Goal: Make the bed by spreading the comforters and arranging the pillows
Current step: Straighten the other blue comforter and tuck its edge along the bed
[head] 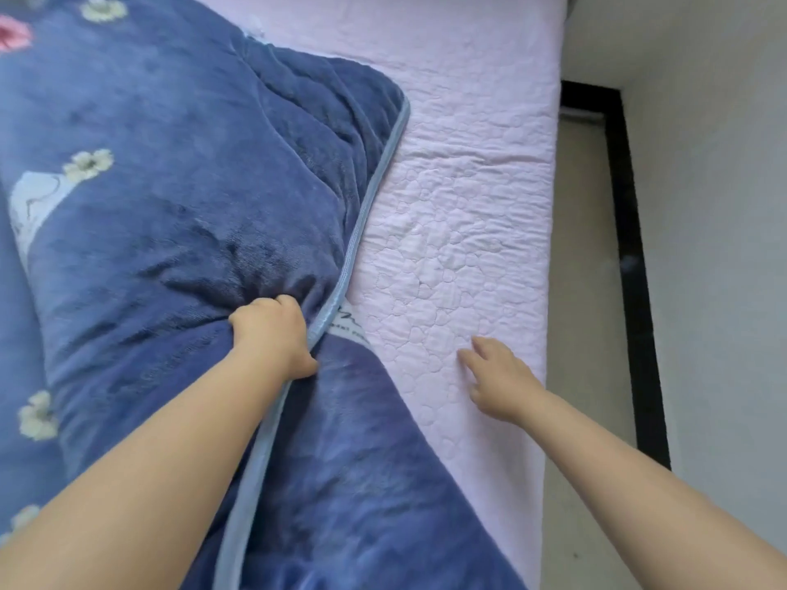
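A thick blue fleece comforter (170,172) with white flowers and a light-blue piped edge lies bunched over the left half of the bed. My left hand (272,334) is shut on a fold of it near that piped edge. A white label shows just right of the hand. The pale pink quilted mattress cover (464,215) is bare on the right half. My right hand (498,376) rests over that cover with fingers spread, holding nothing. No pillow is in view.
The bed's right edge drops to a beige floor strip (587,291). A black baseboard (634,266) runs along a grey wall (715,206) close to the bed.
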`<state>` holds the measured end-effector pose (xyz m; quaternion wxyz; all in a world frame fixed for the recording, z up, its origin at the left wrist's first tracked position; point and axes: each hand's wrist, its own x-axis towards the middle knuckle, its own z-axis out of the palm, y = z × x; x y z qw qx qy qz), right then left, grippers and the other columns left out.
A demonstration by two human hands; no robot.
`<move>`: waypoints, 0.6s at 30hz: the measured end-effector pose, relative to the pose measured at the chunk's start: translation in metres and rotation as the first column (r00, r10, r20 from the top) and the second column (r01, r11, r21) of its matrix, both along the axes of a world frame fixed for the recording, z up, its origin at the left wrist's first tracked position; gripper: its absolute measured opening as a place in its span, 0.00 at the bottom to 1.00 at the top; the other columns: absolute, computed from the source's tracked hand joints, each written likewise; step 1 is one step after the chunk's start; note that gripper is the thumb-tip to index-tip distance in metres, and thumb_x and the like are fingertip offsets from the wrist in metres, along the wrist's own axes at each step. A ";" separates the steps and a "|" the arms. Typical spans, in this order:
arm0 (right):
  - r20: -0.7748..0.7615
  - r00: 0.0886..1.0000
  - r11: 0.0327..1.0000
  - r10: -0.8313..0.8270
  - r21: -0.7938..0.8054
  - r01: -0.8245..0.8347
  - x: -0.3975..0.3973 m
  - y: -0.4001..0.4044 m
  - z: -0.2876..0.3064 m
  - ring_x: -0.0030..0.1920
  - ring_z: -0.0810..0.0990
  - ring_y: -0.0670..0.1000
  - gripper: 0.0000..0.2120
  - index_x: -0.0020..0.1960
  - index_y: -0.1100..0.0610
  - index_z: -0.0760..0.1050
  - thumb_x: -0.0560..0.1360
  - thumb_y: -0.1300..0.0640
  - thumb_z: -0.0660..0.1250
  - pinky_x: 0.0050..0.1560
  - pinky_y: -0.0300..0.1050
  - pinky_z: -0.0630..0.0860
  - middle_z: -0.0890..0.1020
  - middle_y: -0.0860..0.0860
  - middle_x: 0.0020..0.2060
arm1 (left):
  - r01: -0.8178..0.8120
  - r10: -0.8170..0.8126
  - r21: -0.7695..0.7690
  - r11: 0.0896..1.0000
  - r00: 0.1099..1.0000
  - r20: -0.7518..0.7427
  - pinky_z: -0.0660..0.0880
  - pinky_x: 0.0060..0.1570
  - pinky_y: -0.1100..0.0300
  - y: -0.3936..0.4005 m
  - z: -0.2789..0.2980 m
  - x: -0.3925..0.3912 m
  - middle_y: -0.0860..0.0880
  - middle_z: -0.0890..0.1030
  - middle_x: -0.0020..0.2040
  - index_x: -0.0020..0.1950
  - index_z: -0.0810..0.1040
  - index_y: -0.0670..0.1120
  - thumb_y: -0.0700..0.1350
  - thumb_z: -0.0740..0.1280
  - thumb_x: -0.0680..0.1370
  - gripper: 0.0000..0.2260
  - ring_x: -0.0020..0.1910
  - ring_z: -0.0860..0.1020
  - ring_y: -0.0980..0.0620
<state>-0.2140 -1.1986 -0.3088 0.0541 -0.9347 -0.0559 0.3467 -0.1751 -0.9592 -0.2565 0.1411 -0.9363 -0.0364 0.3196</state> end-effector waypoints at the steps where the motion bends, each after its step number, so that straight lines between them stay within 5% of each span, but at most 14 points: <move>1: 0.033 0.998 0.999 0.048 0.001 -0.048 0.009 -0.006 -0.009 0.74 0.54 0.56 0.24 0.70 0.54 0.59 0.75 0.64 0.55 0.71 0.51 0.59 0.56 0.55 0.73 | -0.008 0.008 0.034 0.999 1.000 0.001 0.73 0.59 0.51 -0.007 -0.008 0.001 0.42 0.74 0.63 0.65 0.64 0.39 0.51 0.68 0.70 0.29 0.63 0.75 0.43; 5: 0.144 0.981 0.991 0.133 -0.001 -0.134 0.038 -0.017 -0.028 0.77 0.43 0.55 0.27 0.73 0.53 0.54 0.76 0.64 0.55 0.74 0.57 0.47 0.45 0.53 0.76 | 0.084 -0.070 0.200 0.976 0.995 -0.076 0.73 0.60 0.45 -0.021 -0.023 0.012 0.45 0.74 0.67 0.69 0.60 0.38 0.45 0.63 0.75 0.26 0.64 0.74 0.43; 9: 0.167 0.978 0.990 0.123 0.052 -0.133 0.084 -0.018 -0.040 0.76 0.35 0.54 0.28 0.75 0.50 0.46 0.79 0.51 0.53 0.72 0.65 0.41 0.37 0.53 0.76 | 0.171 -0.113 0.289 0.942 0.972 -0.206 0.76 0.58 0.44 -0.031 -0.030 0.033 0.47 0.71 0.69 0.71 0.65 0.41 0.40 0.59 0.78 0.20 0.66 0.73 0.42; 13: 0.248 0.954 0.983 0.169 0.022 -0.180 0.128 -0.009 -0.061 0.76 0.36 0.52 0.32 0.76 0.48 0.45 0.74 0.39 0.44 0.69 0.69 0.35 0.38 0.51 0.76 | 0.253 -0.192 0.231 0.940 0.948 -0.255 0.77 0.57 0.51 -0.026 -0.036 0.067 0.50 0.76 0.65 0.65 0.75 0.46 0.40 0.56 0.79 0.16 0.63 0.76 0.46; 18: 0.361 0.914 0.981 0.187 -0.019 -0.193 0.152 0.003 -0.075 0.77 0.40 0.53 0.43 0.76 0.48 0.45 0.62 0.38 0.32 0.71 0.65 0.35 0.42 0.52 0.77 | 0.217 -0.171 0.080 0.973 0.908 -0.382 0.68 0.63 0.56 -0.019 -0.036 0.117 0.49 0.75 0.66 0.63 0.76 0.47 0.44 0.58 0.78 0.15 0.66 0.72 0.47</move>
